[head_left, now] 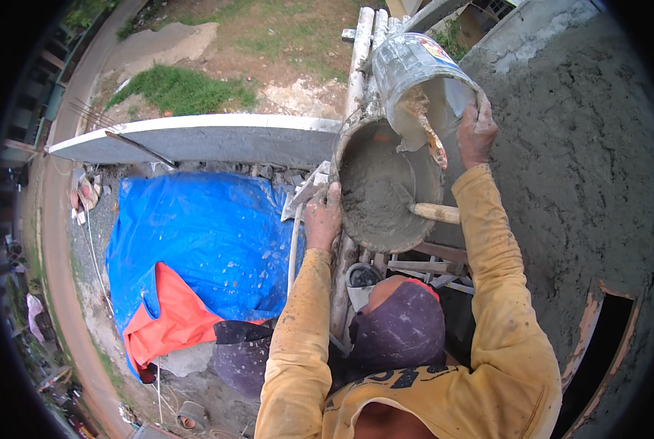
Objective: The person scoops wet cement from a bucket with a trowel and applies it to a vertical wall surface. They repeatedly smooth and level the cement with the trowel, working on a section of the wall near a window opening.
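A round bucket of grey wet mortar [382, 186] stands in front of me on a scaffold. My left hand [323, 218] grips its left rim, thumb up. A trowel's wooden handle [435, 212] sticks out over its right side, the blade in the mortar. Above the far side, my right hand [477, 132] is closed on the rim of a cloudy plastic pail [403, 62], tilted with its mouth toward the mortar. A pale, orange-streaked piece [431, 139] shows at the pail's mouth; I cannot tell what it is.
A wall of rough grey plaster [561, 139] rises on the right, with a narrow opening [597, 351] low down. Whitish scaffold poles [360, 66] run beyond the buckets. To the left lie a blue tarp [202, 227], an orange-red sheet [169, 311] and a low concrete wall [217, 143].
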The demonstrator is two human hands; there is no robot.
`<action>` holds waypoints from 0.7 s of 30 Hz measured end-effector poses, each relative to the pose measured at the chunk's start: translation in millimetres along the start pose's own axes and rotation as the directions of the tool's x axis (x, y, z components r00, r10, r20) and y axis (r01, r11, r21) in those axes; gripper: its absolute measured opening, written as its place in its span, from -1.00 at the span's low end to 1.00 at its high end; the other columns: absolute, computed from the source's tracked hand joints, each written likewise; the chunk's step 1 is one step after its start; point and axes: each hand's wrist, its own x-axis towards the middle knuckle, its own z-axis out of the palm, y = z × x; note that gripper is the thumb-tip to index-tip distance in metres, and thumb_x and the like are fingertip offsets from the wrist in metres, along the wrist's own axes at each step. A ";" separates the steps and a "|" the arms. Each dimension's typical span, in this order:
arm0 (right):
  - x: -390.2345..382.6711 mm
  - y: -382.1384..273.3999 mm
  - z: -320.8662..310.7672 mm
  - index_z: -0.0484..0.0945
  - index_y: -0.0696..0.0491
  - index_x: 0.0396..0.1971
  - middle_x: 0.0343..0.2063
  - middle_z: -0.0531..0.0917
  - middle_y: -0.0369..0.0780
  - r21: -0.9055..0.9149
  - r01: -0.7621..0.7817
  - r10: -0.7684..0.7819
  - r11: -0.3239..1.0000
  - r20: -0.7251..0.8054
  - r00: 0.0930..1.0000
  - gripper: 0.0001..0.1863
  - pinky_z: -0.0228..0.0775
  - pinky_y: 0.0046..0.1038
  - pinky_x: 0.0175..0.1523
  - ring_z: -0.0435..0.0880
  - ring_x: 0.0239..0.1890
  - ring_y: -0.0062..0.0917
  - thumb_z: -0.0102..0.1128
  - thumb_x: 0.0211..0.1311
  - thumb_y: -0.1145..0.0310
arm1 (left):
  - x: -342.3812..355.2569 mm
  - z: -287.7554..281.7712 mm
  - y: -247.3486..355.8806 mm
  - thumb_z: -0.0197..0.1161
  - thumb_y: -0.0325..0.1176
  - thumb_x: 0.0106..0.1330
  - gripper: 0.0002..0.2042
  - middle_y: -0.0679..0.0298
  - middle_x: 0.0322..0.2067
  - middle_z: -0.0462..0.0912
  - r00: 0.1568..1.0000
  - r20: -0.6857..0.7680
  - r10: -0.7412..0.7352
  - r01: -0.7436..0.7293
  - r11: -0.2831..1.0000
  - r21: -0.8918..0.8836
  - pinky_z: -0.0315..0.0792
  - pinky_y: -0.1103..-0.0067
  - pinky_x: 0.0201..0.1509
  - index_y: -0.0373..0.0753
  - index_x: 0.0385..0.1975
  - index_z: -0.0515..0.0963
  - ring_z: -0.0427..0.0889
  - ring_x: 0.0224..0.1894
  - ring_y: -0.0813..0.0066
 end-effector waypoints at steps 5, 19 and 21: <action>13.3 -24.2 9.6 0.44 0.11 -0.03 -0.21 0.59 0.02 0.078 -0.021 0.010 0.997 0.136 0.991 -0.65 0.42 -0.32 -0.13 0.60 -0.19 -0.14 -0.06 0.16 0.43 | 12.0 -31.2 75.0 0.12 0.21 0.10 -0.22 -0.09 -0.22 0.56 0.999 -0.019 0.031 -0.029 0.996 0.085 0.38 0.34 -0.02 -0.39 0.12 0.29 0.55 -0.11 0.05; -90.7 -274.7 73.6 0.49 0.15 -0.31 -0.13 0.55 0.02 0.602 0.377 -0.702 0.704 0.509 0.497 -0.77 0.46 -0.32 -0.21 0.60 -0.23 -0.17 0.04 0.16 0.29 | -70.6 -273.1 23.1 0.04 -0.18 0.14 -0.68 0.02 -0.33 0.61 0.948 -0.266 0.173 0.102 0.630 0.770 0.45 0.26 -0.14 -0.25 -0.21 0.47 0.59 -0.25 0.05; -113.2 -316.1 66.1 0.48 0.13 -0.13 -0.22 0.60 -0.02 0.704 0.068 -0.686 0.707 0.659 0.310 -0.56 0.45 -0.35 -0.23 0.62 -0.28 -0.29 0.03 0.18 0.06 | -123.1 -309.0 -9.1 0.01 -0.23 0.15 -0.68 -0.03 -0.35 0.58 0.948 -0.297 0.117 0.159 0.633 0.757 0.44 0.24 -0.19 -0.27 -0.16 0.45 0.57 -0.29 -0.02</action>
